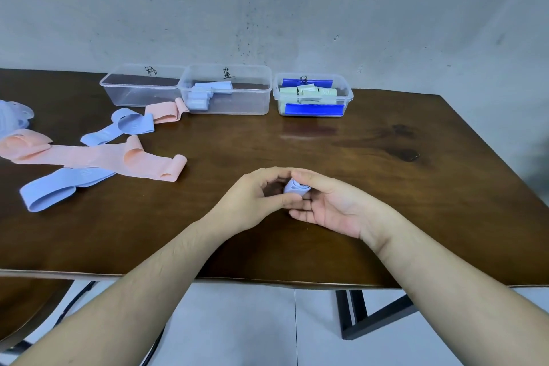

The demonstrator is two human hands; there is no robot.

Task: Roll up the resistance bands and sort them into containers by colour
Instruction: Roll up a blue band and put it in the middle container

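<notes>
Pale-blue rolled band sits pinched between both hands above the near middle of the brown table; only one end of the coil shows, the rest hidden by fingers. Left hand curls its fingertips over the top of the roll; right hand cradles it from beneath and the side, fingers and thumb wrapped round it. Judgement: rolling looks nearly complete, so the grip should stay firm on the outer tail so the coil does not spring loose, then pass to one hand before the carry. Destination should be the middle container, which already holds pale-blue rolls. Left container appears to hold nothing yet; right container holds pale-green rolls and two dark-blue strips. Each container bears a handwritten mark, not legible with certainty. Unrolled stock lies well to the left: a long pink band, a shorter pink band touching the front of the middle container, and two blue bands. A whitish object at the far left edge is cut off, identity unclear. Path from hands to the middle container looks open; the shorter pink band by its front wall could be nudged on approach.
</notes>
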